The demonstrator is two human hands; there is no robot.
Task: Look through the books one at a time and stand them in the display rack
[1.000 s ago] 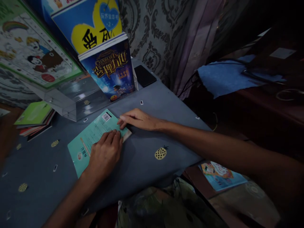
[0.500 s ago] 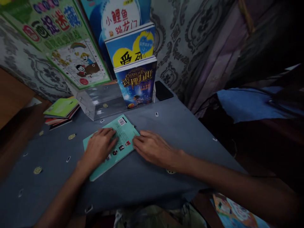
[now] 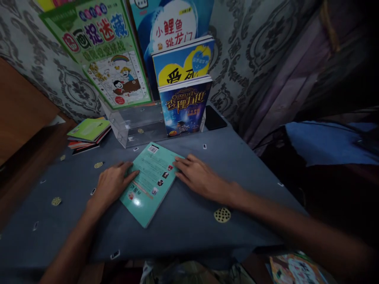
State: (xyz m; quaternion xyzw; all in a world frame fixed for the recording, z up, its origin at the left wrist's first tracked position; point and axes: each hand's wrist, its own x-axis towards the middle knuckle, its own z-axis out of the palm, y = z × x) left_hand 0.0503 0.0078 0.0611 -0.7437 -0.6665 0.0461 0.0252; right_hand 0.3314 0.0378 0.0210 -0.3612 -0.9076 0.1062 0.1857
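The blue-grey tablecloth [image 3: 183, 228], dotted with small pineapple prints, covers the table and fills most of the view. At 12 o'clock a clear acrylic book stand [image 3: 139, 126] holds upright picture books: a green hide-and-seek activity book [image 3: 109, 55] at 11 o'clock, a white-and-blue carp storybook [image 3: 171, 23] behind, a blue-and-yellow book [image 3: 183, 61] in front of it, and a dark blue fantasy novel [image 3: 185, 106] foremost. A black phone [image 3: 215, 118] lies flat just beside the stand at 1 o'clock. At 10 o'clock a small stack of thin books [image 3: 89, 132] sits on the table's far left.

The teal paperback [image 3: 152, 183] lies flat, back cover up with its barcode toward the stand, at the middle of the cloth. The left hand [image 3: 111, 185] rests with fingers spread, its fingertips touching the book's left edge at 9 o'clock of it. The right hand [image 3: 201, 177] lies flat and open, fingertips on the book's right edge at 3 o'clock. Neither hand pinches anything.

The step in hand looks like squaring or getting hold of the paperback between both hands. A lift would call for fingertips working under an edge, since the book lies flush on soft cloth.
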